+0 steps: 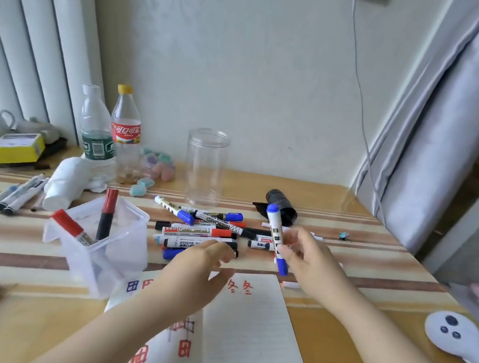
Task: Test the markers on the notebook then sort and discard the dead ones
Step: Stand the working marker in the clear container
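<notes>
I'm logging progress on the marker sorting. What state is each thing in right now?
blue marker: capped, held nearly upright by the right hand
left hand: open, holding nothing, over the notebook
notebook: open, with red and blue test marks
plastic bin: holds two red-capped markers
clear jar: upright, lidless, empty
marker pile: lying capped on the table

The single view came from a camera worn on the person's head, which looked forward and down over a striped table (336,325) toward the pale wall (266,71) behind it. It sat close above the near edge, so both forearms reached up into the picture from the bottom and the notebook (247,334) lay right beneath the lens. The wide angle bent the curtain (429,135) on the right and took in the bottles (124,136) far off to the left; no second view shared the scene.
</notes>
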`<state>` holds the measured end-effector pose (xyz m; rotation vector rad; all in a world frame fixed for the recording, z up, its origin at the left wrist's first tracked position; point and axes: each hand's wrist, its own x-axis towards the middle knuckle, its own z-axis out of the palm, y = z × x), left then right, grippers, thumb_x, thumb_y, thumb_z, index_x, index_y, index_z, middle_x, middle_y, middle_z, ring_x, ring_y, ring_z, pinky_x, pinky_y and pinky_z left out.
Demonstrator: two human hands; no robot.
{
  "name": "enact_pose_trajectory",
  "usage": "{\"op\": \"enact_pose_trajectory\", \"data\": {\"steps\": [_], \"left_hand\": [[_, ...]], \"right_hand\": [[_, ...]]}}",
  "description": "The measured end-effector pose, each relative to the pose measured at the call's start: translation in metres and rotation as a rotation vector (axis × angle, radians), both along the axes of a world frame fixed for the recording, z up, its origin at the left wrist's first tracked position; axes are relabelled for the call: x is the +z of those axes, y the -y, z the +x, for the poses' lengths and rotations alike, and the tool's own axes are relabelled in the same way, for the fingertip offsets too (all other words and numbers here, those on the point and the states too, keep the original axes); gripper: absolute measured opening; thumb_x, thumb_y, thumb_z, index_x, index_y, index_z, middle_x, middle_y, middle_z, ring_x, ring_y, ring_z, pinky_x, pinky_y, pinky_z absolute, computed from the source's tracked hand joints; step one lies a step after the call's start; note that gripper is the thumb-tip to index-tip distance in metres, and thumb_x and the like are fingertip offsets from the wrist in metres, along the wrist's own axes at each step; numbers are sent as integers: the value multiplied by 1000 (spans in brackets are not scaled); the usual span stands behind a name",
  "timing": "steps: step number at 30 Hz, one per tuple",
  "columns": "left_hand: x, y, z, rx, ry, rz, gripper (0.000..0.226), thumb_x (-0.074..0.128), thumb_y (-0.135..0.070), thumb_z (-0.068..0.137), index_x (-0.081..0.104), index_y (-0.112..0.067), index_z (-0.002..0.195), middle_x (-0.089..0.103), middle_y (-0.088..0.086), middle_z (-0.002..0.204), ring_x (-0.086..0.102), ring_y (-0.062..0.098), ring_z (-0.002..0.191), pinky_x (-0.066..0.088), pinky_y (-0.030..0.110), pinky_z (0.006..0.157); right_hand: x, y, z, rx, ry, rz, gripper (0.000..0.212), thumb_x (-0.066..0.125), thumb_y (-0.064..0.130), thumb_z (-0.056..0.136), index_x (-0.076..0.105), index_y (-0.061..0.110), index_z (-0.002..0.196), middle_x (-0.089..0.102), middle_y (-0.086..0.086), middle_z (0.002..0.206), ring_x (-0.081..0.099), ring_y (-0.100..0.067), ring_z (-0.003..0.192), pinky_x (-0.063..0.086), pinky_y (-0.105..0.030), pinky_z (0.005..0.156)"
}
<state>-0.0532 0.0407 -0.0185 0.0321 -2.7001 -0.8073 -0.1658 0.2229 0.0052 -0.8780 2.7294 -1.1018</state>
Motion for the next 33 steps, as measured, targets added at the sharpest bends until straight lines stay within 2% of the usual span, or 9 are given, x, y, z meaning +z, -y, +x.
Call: {"op": "enact_pose_trajectory", "data": {"steps": [4, 7, 11, 14, 16, 21, 25, 28, 33], "left_hand": [[14, -4, 9, -43, -17, 117, 25, 46, -44, 90, 50, -28, 109, 58, -15, 99, 54, -1, 89, 46, 19, 79], [18, 0, 19, -16, -12, 64, 12, 41, -37, 95, 44, -26, 91, 49, -13, 74, 45, 2, 66, 34, 14, 59], [9, 19, 31, 39, 136, -33, 12, 35, -30, 97, 38, -20, 92, 48, -8, 84, 45, 11, 75, 39, 23, 69], [4, 26, 40, 24, 260, -122, 9, 34, -29, 98, 35, -21, 94, 48, -4, 91, 46, 16, 78, 41, 30, 74], [5, 23, 44, -3, 284, -142, 11, 33, -30, 98, 35, -20, 97, 49, -3, 92, 45, 14, 78, 39, 28, 73], [0, 21, 43, -19, 295, -212, 27, 32, -38, 97, 47, -18, 108, 55, -2, 109, 52, 15, 94, 44, 33, 85], [-3, 18, 42, -98, 273, -203, 24, 33, -34, 98, 52, -18, 99, 60, -3, 99, 54, 14, 87, 45, 29, 79], [-2, 16, 41, -127, 298, -160, 23, 33, -31, 98, 51, -17, 96, 58, -3, 89, 54, 13, 81, 46, 29, 76], [-1, 18, 39, -111, 279, -236, 19, 31, -37, 98, 42, -26, 87, 48, -13, 78, 47, 5, 71, 35, 14, 60]], "right_hand": [[1, 29, 36, 115, 574, -660, 15, 47, 12, 96, 55, 2, 104, 64, -10, 86, 61, -15, 73, 54, -29, 75], [1, 45, 57, 123, 778, -797, 14, 46, 7, 96, 56, -2, 95, 68, -14, 81, 65, -20, 71, 56, -27, 67], [-9, 45, 67, 55, 142, -157, 21, 60, 24, 91, 62, 13, 73, 61, 6, 58, 54, -1, 49, 43, -13, 52], [-18, 44, 65, 190, -595, 121, 16, 75, 33, 76, 62, 22, 75, 55, 12, 71, 51, -3, 65, 40, -16, 60], [-27, 52, 64, 317, -820, 219, 23, 77, 38, 67, 67, 24, 82, 61, 11, 82, 60, -11, 76, 47, -21, 68], [-44, 62, 62, 435, -943, 281, 26, 78, 39, 67, 60, 25, 80, 61, 12, 68, 60, -7, 56, 38, -19, 40], [-37, 53, 63, 427, -1016, 301, 18, 42, 42, 84, 40, 24, 84, 55, 9, 54, 52, -11, 41, 19, -22, 40], [-39, 49, 63, 419, -951, 359, 28, 36, 45, 86, 52, 24, 78, 52, 5, 45, 49, -16, 33, 15, -20, 39], [-28, 42, 62, 339, -713, 527, 62, 6, 62, 91, 50, 41, 131, 62, 4, 57, 61, -17, 53, 26, -26, 38]]}}
